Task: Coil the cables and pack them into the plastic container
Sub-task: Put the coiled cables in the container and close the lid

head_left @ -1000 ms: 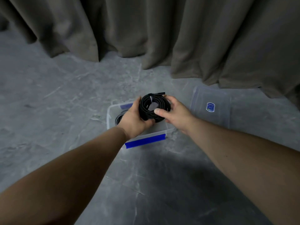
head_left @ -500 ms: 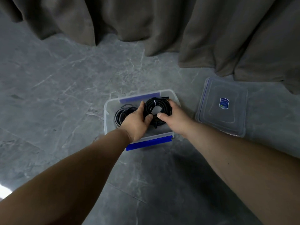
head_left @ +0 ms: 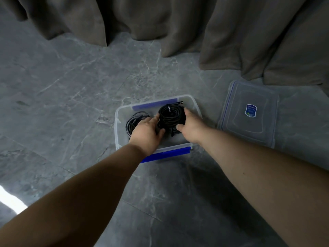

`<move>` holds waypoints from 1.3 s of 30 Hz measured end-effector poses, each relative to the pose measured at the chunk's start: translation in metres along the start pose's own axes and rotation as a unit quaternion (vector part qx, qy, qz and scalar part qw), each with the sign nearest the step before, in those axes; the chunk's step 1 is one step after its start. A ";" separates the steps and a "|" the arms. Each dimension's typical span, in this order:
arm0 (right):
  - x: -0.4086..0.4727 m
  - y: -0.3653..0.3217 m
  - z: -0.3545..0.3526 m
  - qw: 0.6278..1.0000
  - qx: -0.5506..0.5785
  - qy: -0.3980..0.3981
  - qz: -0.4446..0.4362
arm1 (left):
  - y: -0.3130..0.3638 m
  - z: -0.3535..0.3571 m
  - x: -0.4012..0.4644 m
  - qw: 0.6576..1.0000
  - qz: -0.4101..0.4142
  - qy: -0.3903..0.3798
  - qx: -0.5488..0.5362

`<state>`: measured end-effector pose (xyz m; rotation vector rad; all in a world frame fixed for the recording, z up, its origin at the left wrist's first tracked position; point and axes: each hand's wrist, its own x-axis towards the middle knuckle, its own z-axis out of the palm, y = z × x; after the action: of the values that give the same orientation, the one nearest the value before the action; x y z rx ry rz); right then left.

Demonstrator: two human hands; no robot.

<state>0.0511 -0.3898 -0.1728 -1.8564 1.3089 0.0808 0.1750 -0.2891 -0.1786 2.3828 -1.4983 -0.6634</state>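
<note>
A clear plastic container (head_left: 119, 132) with blue clasps stands on the grey floor. Inside it, on the right, lies a black coiled cable (head_left: 171, 116) bound with a strap. My left hand (head_left: 146, 132) grips the coil's left side, and my right hand (head_left: 191, 126) grips its right side, thumb on the near edge. A second, greyish coiled cable (head_left: 134, 120) lies in the container's left part, partly hidden by my left hand.
The container's clear lid (head_left: 249, 113), with a blue label, lies flat on the floor to the right. Brown curtains (head_left: 178, 24) hang along the back and reach the floor. A bright patch of light (head_left: 10, 200) shows at the lower left.
Both hands have lowered the black coil from above the container down into its right side. The camera view has tilted down and closer.
</note>
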 end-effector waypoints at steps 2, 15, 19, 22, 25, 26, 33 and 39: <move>-0.003 -0.001 0.002 0.999 -0.039 0.016 -0.004 | -0.001 -0.002 -0.002 1.000 0.016 0.000 -0.003; -0.027 0.018 0.006 0.935 -0.308 -0.020 -0.173 | -0.021 0.001 -0.018 0.984 0.026 -0.028 0.176; -0.025 0.016 0.009 0.927 -0.339 -0.056 -0.154 | -0.023 0.004 -0.014 0.983 -0.001 -0.099 0.158; -0.024 0.013 0.010 0.926 -0.343 -0.072 -0.139 | -0.024 0.004 -0.012 0.979 -0.008 -0.112 0.173; -0.025 0.011 0.011 0.924 -0.348 -0.080 -0.133 | -0.024 0.004 -0.012 0.979 -0.010 -0.116 0.168; -0.025 0.011 0.011 0.925 -0.348 -0.079 -0.131 | -0.023 0.003 -0.013 0.979 -0.009 -0.114 0.167; -0.030 0.014 0.009 0.925 -0.342 -0.038 -0.157 | -0.018 -0.002 -0.018 0.984 0.009 -0.065 0.164; -0.038 0.017 -0.004 0.924 -0.335 -0.012 -0.183 | -0.021 -0.010 -0.033 0.985 -0.008 -0.056 0.162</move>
<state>0.0185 -0.3660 -0.1619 -2.6418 0.9505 0.3933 0.1843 -0.2503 -0.1716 2.6356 -1.7525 -0.6060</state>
